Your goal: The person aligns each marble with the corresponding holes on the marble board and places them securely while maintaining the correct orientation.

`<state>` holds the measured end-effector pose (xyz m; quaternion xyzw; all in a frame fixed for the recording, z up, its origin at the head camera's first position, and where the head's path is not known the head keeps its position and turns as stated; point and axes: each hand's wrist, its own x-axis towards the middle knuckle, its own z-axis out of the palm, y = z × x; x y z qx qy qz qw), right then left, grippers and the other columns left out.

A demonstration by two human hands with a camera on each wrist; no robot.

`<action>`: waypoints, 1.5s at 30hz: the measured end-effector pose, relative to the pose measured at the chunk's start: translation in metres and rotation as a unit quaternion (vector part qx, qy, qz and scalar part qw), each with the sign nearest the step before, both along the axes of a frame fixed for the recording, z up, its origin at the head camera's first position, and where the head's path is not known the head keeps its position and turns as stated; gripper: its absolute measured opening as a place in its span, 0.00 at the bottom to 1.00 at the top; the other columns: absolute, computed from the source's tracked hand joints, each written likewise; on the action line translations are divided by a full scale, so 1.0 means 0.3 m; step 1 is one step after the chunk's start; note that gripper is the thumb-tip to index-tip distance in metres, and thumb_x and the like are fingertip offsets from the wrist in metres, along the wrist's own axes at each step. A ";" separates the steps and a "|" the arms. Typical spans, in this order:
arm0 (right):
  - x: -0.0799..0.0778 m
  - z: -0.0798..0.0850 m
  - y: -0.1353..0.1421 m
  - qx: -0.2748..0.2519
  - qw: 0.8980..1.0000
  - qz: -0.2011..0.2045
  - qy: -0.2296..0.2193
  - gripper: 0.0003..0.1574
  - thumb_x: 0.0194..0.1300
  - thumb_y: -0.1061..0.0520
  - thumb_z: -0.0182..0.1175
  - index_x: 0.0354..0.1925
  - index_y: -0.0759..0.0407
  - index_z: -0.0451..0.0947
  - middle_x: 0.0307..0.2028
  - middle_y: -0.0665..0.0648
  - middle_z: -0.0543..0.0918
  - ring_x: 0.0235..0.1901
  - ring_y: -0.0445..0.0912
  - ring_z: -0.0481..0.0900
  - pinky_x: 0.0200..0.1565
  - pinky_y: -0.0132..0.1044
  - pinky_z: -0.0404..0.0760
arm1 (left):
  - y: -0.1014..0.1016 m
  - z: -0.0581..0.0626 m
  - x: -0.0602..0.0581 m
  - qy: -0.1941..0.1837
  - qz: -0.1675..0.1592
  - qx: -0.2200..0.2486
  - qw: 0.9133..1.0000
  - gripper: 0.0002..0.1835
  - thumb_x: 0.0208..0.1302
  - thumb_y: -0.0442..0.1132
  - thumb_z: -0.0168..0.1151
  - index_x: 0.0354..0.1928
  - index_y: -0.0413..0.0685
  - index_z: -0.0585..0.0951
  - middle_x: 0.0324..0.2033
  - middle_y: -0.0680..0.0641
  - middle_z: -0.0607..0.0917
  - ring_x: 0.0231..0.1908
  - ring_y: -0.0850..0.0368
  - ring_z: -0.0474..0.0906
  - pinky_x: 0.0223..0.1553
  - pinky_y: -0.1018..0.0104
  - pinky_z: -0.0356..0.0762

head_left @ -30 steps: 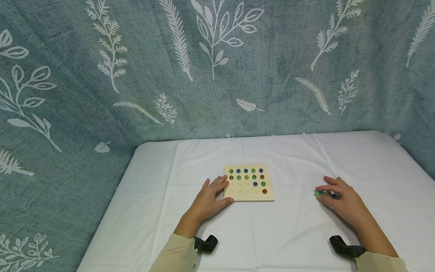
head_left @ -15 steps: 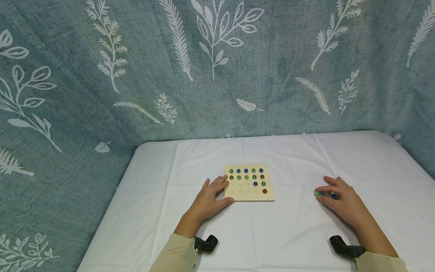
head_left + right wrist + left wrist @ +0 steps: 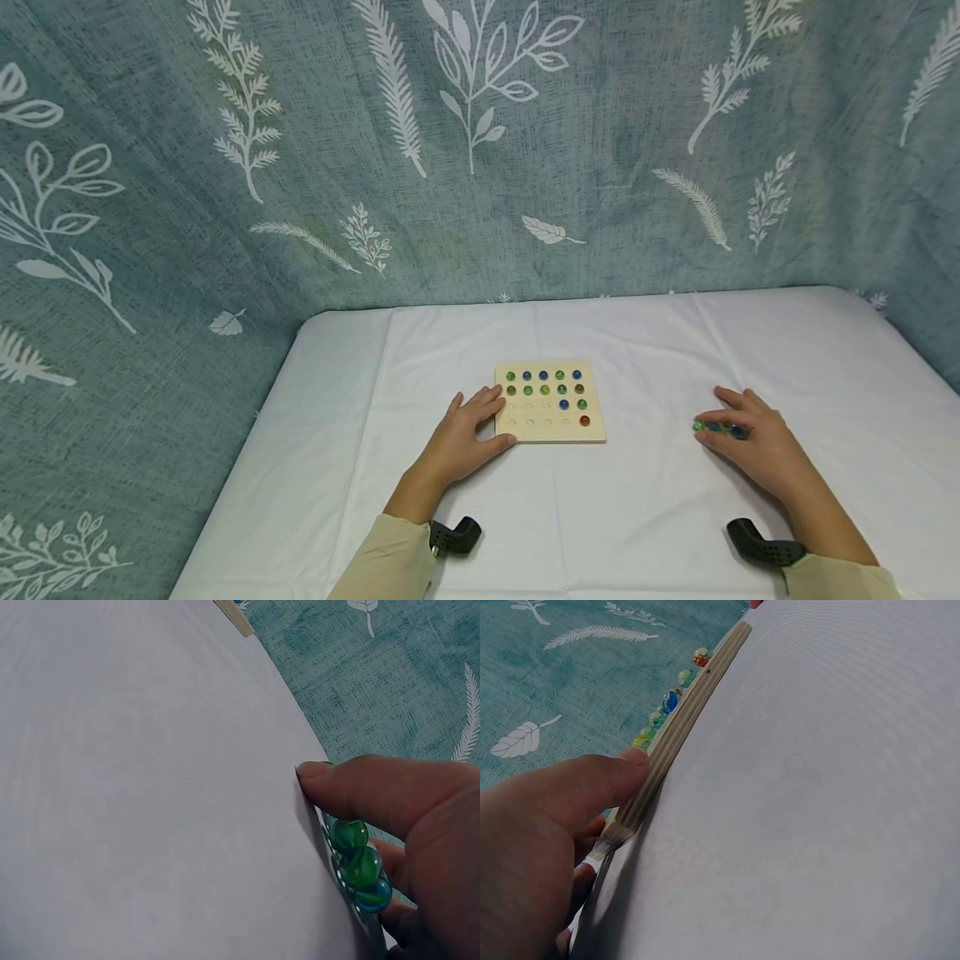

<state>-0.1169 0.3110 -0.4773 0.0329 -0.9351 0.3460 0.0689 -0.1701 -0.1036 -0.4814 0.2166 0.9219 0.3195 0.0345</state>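
Board [image 3: 552,414] touches the widely spread left hand [image 3: 467,439].

Pale rectangular wooden board [image 3: 555,434]: matt, smooth face, layered plywood grain on the edge. Small round multicoloured marbles [image 3: 545,390] on it: glass-like, glossy. Round green and blue marbles [image 3: 361,866]: same glassy look, translucent, shiny highlights. White tablecloth [image 3: 622,517]: matt cloth, lightly creased. Teal leaf-print curtain [image 3: 322,167]: matt fabric, coarse weave look. Black angular wrist mounts [image 3: 760,546]: plastic-looking, perforated. Khaki sleeves [image 3: 390,562]: matt cloth, wrinkled.
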 end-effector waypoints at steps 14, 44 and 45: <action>-0.008 0.011 -0.018 0.000 1.000 -0.016 -0.012 0.23 0.64 0.46 0.66 0.45 0.63 0.84 0.68 0.76 0.64 0.72 0.75 0.44 0.69 0.75 0.35 | -0.007 -0.003 -0.006 -0.003 -0.002 -0.002 1.000 0.37 0.61 0.57 0.66 0.69 0.52 0.72 0.73 0.59 0.64 0.74 0.60 0.56 0.79 0.57 0.38; -0.125 0.092 -0.395 -0.090 0.995 -0.014 -0.026 0.21 0.64 0.48 0.66 0.50 0.60 0.85 0.69 0.55 0.71 0.74 0.56 0.59 0.69 0.64 0.62 | -0.008 -0.006 0.001 0.002 0.000 0.002 1.000 0.37 0.61 0.58 0.66 0.69 0.51 0.72 0.72 0.59 0.65 0.74 0.60 0.56 0.79 0.56 0.39; -0.128 0.091 -0.409 -0.093 0.995 -0.010 -0.026 0.21 0.64 0.49 0.67 0.50 0.60 0.85 0.69 0.55 0.71 0.74 0.56 0.59 0.69 0.64 0.61 | -0.007 -0.004 0.002 0.001 0.000 0.003 1.000 0.37 0.61 0.58 0.66 0.69 0.51 0.72 0.72 0.59 0.65 0.74 0.60 0.56 0.79 0.56 0.39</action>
